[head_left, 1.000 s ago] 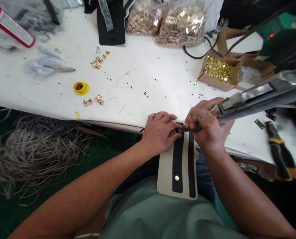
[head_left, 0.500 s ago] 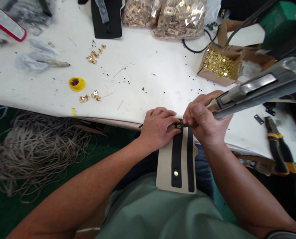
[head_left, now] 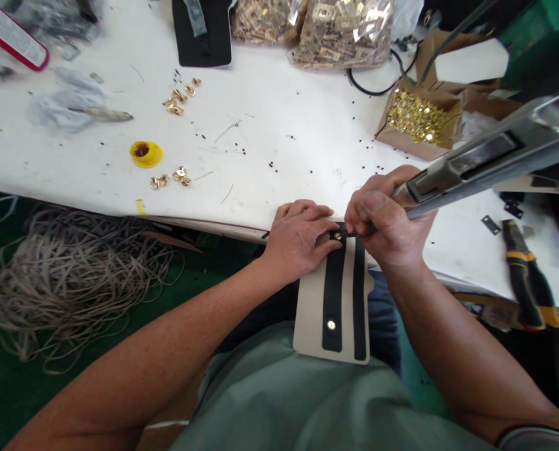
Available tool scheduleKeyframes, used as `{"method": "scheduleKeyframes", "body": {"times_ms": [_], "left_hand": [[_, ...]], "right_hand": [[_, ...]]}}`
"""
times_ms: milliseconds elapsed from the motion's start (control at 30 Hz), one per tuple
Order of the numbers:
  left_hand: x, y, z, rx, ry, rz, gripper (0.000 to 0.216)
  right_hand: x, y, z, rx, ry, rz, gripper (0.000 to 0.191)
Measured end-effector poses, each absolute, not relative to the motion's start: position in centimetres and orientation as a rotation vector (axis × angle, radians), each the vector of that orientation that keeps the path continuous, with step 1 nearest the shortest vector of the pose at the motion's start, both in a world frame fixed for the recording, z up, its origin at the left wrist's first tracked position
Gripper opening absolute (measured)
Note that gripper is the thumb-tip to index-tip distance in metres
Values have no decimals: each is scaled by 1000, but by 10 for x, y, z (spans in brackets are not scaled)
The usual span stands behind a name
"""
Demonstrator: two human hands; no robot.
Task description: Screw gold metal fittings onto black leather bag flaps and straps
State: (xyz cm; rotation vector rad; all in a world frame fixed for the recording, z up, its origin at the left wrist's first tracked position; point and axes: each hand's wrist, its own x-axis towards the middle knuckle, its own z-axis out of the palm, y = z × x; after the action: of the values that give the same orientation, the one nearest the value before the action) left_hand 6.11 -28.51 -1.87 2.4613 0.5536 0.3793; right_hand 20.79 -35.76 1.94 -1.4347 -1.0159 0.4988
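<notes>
A beige panel (head_left: 310,313) with two black strips and a gold stud hangs over the front edge of the white table (head_left: 284,150) onto my lap. My left hand (head_left: 298,238) presses its fingers down on the panel's top end, beside a small gold stud (head_left: 338,235). My right hand (head_left: 383,225) is closed round the nose of a long grey metal power tool (head_left: 486,160), whose tip meets that stud.
A cardboard box of gold rivets (head_left: 415,119) and bags of brass fittings (head_left: 336,31) stand at the back right. Loose gold rings (head_left: 176,103), a yellow cap (head_left: 145,152) and pliers (head_left: 524,275) lie on the table. A heap of beige cord (head_left: 63,282) fills the floor at left.
The view has shifted slightly. Both hands stay at the panel's top end; the right hand and tool have edged a little upward.
</notes>
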Motion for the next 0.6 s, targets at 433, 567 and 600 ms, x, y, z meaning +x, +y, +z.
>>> {"method": "scheduleKeyframes", "body": {"times_ms": [433,567,600], "left_hand": [[61,-286,-18,2465,558,373,29],[60,-286,-17,2489,549,380,31],[60,-286,-17,2490,550,383,32]], "right_hand": [[207,-357,24,-1340,-997,521,45],[205,-359,32,-1337,-951,526,49],[204,-359,34,-1346,-934,524,51]]}}
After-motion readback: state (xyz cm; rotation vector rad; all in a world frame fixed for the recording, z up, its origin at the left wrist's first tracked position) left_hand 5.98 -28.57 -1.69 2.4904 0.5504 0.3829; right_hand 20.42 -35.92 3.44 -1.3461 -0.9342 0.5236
